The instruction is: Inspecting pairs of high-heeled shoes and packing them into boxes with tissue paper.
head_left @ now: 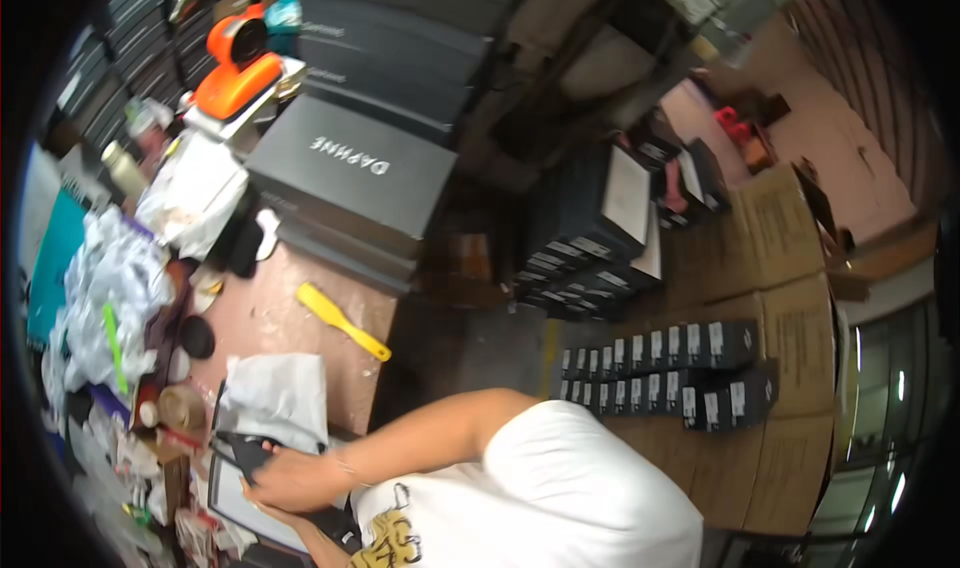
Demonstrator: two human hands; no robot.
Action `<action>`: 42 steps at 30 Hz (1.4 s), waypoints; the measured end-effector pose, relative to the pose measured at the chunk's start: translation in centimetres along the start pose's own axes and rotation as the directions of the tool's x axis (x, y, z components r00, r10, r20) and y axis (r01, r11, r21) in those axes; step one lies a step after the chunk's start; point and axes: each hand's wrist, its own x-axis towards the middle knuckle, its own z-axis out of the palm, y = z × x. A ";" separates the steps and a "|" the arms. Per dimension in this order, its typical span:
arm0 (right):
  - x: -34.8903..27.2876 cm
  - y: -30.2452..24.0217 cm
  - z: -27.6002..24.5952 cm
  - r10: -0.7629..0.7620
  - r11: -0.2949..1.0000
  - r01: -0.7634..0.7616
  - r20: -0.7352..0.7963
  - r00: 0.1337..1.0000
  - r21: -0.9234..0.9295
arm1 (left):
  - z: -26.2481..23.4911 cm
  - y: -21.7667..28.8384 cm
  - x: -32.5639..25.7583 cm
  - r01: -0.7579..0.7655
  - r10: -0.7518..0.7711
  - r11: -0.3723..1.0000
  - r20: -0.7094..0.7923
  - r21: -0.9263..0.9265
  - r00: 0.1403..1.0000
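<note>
Handling a black item (243,451) at the open box (236,503), white paper (272,393) beside it.
We can't tell our left hand's (283,517) grip, mostly hidden; our right hand (292,478) is closed on the item. Then a yellow tool (343,321), and dark boxes (738,343) on brown cartons (800,343).

Mostly matt card, some plastic

Closed box (350,158): matt black card, smooth. White sheet (275,398): thin paper, creased. Open box (240,508): smooth pale card inside. Held item (243,449): dark, material too blurred to tell. Yellow tool (342,321): smooth plastic, slight sheen. Orange device (238,88): smooth plastic. Tabletop (270,313): smooth, flecked. Brown cartons (797,348): matt cardboard. Shirt (600,483): soft matt cloth. Pale heap (120,268): crumpled, paper or plastic film, can't tell.
</note>
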 end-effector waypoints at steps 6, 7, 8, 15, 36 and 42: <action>2.5 4.4 2.6 -0.097 0.991 0.125 -0.419 0.903 0.038 | -0.7 0.3 3.0 0.077 -0.083 0.988 -0.037 -0.136 0.996; 1.5 3.5 2.5 -0.093 0.985 0.147 -0.442 0.892 0.090 | -1.0 0.3 3.3 0.060 -0.072 0.981 -0.058 -0.186 0.996; -0.4 1.6 2.0 -0.113 0.985 0.127 -0.118 0.987 0.117 | -1.5 0.7 3.2 0.026 -0.047 0.971 -0.084 -0.239 0.995; -2.3 1.2 2.5 -0.189 0.841 0.112 0.095 0.977 0.529 | -2.7 2.1 0.9 -0.136 0.016 0.904 -0.286 -0.405 0.958; 6.1 2.8 0.7 -0.077 0.988 0.120 -0.365 0.928 0.098 | 2.0 3.3 -4.1 0.015 -0.075 0.966 -0.224 -0.259 0.972; 5.3 1.7 1.7 -0.143 0.980 0.178 -0.311 0.940 0.088 | -1.2 1.6 -4.3 -0.018 -0.034 0.978 -0.244 -0.206 0.969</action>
